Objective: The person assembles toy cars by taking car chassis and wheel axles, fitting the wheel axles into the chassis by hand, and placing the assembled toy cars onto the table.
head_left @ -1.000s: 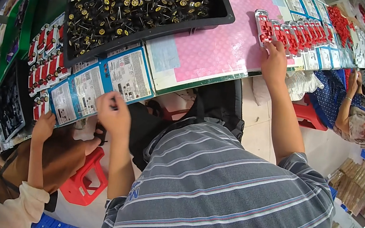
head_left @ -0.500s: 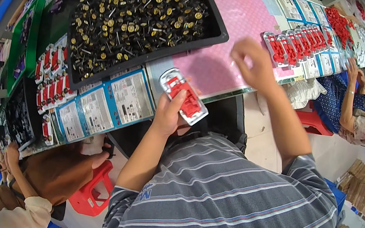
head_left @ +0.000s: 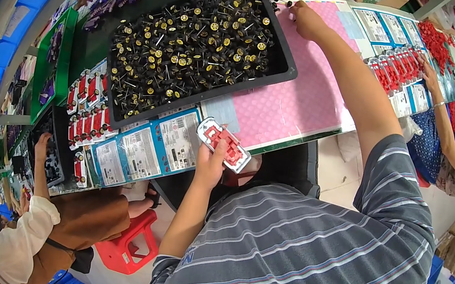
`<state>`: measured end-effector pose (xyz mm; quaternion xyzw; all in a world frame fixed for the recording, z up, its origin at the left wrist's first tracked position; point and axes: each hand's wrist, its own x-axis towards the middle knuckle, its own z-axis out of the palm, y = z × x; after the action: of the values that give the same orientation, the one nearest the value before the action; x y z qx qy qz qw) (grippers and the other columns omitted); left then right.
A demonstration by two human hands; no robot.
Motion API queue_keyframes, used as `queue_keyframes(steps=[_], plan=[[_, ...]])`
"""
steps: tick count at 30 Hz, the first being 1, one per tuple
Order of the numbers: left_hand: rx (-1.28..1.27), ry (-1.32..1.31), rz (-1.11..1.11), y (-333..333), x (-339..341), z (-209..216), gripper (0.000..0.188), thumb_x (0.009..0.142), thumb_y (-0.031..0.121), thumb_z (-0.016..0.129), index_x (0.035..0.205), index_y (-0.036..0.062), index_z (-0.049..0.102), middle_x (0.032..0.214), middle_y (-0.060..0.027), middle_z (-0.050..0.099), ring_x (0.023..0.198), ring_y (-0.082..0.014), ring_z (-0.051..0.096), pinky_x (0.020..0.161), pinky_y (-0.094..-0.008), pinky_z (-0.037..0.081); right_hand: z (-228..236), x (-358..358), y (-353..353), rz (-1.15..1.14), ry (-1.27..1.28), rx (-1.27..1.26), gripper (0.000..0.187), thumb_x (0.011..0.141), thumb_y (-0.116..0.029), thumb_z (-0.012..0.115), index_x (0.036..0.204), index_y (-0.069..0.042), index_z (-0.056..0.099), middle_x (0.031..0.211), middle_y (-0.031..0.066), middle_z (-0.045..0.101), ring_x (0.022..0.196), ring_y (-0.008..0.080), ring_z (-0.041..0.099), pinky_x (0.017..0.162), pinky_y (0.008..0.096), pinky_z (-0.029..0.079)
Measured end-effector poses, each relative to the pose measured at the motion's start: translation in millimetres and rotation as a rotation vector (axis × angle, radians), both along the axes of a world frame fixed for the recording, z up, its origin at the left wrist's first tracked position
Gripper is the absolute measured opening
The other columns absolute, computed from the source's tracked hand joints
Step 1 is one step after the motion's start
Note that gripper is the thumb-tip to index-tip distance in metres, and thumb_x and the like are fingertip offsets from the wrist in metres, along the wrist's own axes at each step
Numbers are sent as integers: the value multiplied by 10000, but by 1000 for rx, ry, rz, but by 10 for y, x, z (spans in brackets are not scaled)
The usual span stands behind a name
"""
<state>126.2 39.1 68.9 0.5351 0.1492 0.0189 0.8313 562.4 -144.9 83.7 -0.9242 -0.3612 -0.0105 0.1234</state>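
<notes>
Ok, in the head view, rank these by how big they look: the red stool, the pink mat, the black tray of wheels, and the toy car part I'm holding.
1. Black tray
2. Pink mat, partly covered
3. Red stool, partly hidden
4. Toy car part, smallest even though it's held up

Toy car body [head_left: 232, 153]: oblong, silver-white rim, red parts facing up. Lay aslant in the left hand [head_left: 209, 168], long axis running upper left to lower right. Toy wheels [head_left: 289, 3]: small, black, a few loose around the pink mat's [head_left: 297, 88] far left corner; nearest at the right hand's [head_left: 310, 22] fingertips, grip unclear.
</notes>
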Motion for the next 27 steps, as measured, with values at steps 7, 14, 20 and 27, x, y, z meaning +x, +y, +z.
queue_keyframes(steps=[7, 14, 20, 27], plan=[[17, -42, -64, 173, -14, -120, 649, 1042, 411, 502, 1504, -1, 308, 1269, -173, 600, 969, -188, 653, 637, -261, 523, 324, -1451, -344, -282, 129, 745, 435, 885, -91, 716, 1287, -4, 576, 1205, 166, 606, 962, 260, 658, 851, 349, 533], [-158, -151, -6, 22, 59, 16, 601, 1059, 286, 477, 1541, 17, 239, 1343, -177, 550, 965, -211, 637, 640, -294, 519, 517, -3169, -453, -33, 622, 851, 419, 908, -55, 664, 1298, -16, 515, 1102, 37, 553, 843, 109, 514, 817, 256, 463], [-97, -207, 16, -72, 26, 98, 616, 1057, 277, 486, 1545, -1, 232, 1422, -186, 488, 1244, -278, 553, 1030, -417, 460, 518, -3531, 37, 128, 467, 686, 602, 744, -142, 850, 1248, -18, 545, 1145, 146, 597, 937, 271, 614, 840, 365, 512], [10, -249, 76, 1, -167, 40, 609, 1040, 231, 539, 1528, -6, 261, 1448, -193, 469, 1297, -272, 514, 1102, -427, 409, 516, -3605, 231, 231, 264, 537, 598, 756, -182, 842, 1248, -13, 548, 1172, 159, 599, 964, 305, 621, 838, 380, 518]])
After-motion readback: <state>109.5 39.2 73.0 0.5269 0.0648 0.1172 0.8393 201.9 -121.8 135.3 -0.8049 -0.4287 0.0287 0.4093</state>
